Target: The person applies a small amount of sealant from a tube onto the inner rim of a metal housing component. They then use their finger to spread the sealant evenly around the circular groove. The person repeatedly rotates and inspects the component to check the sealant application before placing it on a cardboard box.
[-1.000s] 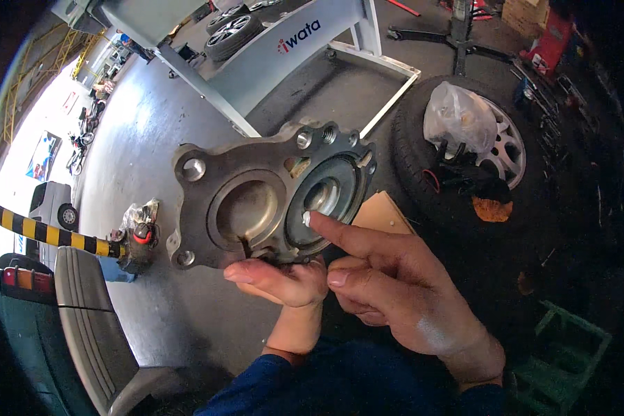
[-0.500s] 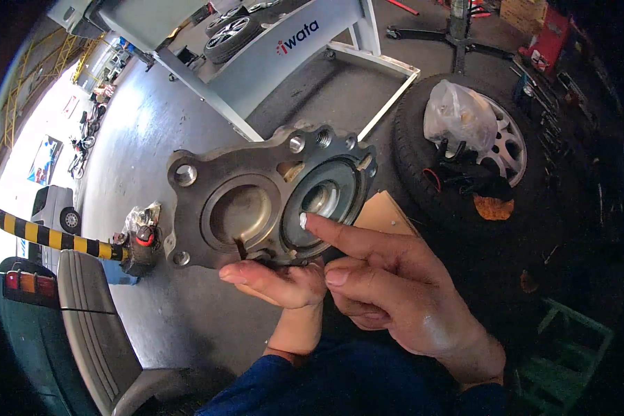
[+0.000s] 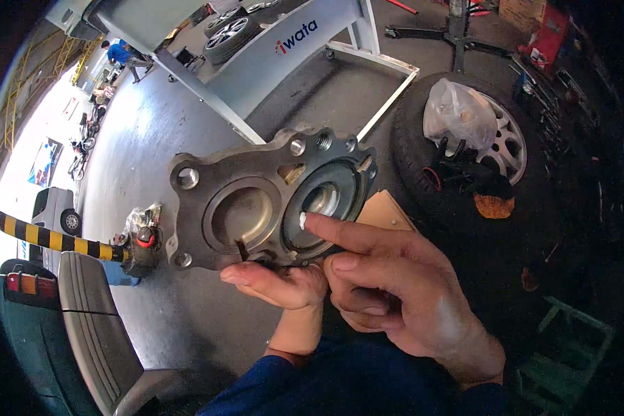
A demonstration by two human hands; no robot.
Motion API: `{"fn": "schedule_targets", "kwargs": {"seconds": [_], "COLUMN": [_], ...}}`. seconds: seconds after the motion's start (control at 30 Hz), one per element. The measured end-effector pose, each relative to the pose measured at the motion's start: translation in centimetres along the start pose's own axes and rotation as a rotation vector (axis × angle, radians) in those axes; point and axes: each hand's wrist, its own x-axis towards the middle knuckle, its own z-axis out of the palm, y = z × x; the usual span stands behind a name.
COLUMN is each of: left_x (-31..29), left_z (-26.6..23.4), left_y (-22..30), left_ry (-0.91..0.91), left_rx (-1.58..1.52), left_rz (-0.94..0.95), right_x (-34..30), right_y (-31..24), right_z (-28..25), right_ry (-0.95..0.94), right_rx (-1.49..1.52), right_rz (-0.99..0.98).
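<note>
A grey cast-metal housing [image 3: 187,232] with two round bores and several bolt holes is tilted up before me. My left hand [image 3: 281,283] supports its lower edge from below; the thumb shows, while most of the fingers are hidden under the metal. In the right bore sits a dark ring [image 3: 295,201] around a shiny stepped centre. My right hand [image 3: 402,284] has its index finger stretched out to this ring, with a dab of white paste [image 3: 302,220] at the tip. Its other fingers are curled loosely beside the thumb, and nothing shows in them.
Beyond the housing stands a white metal-framed stand [image 3: 284,76]. To the right lies a wheel [image 3: 409,139], bearing a plastic bag [image 3: 457,114] and dark gloves [image 3: 482,177]. A cardboard piece [image 3: 385,211] is behind my right hand. A beige seat [image 3: 93,333] is at left.
My right thumb and curled fingers have shifted slightly, while the index fingertip stays at the ring. The housing has barely moved. A person in blue has come into view in the far left background.
</note>
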Motion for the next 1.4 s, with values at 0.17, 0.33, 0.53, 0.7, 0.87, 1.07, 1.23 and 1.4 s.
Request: {"fn": "schedule_targets", "kwargs": {"seconds": [0.17, 0.33, 0.53, 0.7, 0.87, 1.07, 1.23, 1.4], "left_x": [0.3, 0.5, 0.5, 0.6, 0.5, 0.3, 0.3, 0.4], "left_z": [1.0, 1.3, 1.5, 1.5, 1.3, 1.0, 0.9, 0.8], "left_y": [0.6, 1.0, 1.1, 1.3, 1.3, 1.4, 1.4, 1.4], "left_ry": [0.001, -0.001, 0.0, -0.003, 0.007, 0.028, 0.037, 0.036], "left_rx": [-0.142, -0.212, -0.259, -0.28, -0.274, -0.259, -0.264, -0.282], "left_rz": [-0.033, -0.051, -0.068, -0.071, -0.07, -0.068, -0.065, -0.066], "right_x": [0.1, 0.2, 0.2, 0.3, 0.2, 0.2, 0.3, 0.3], "right_y": [0.1, 0.2, 0.3, 0.7, 0.1, 0.4, 0.5, 0.7], "right_z": [-0.4, -0.5, -1.1, -1.3, -1.2, -1.2, -1.2, -1.5], "right_ry": [-0.05, -0.056, -0.073, -0.122, -0.143, -0.165, -0.195, -0.221], "right_rx": [0.063, 0.148, 0.24, 0.354, 0.445, 0.54, 0.556, 0.613], "right_rz": [-0.02, -0.037, -0.014, -0.019, 0.022, 0.014, -0.015, -0.022]}}
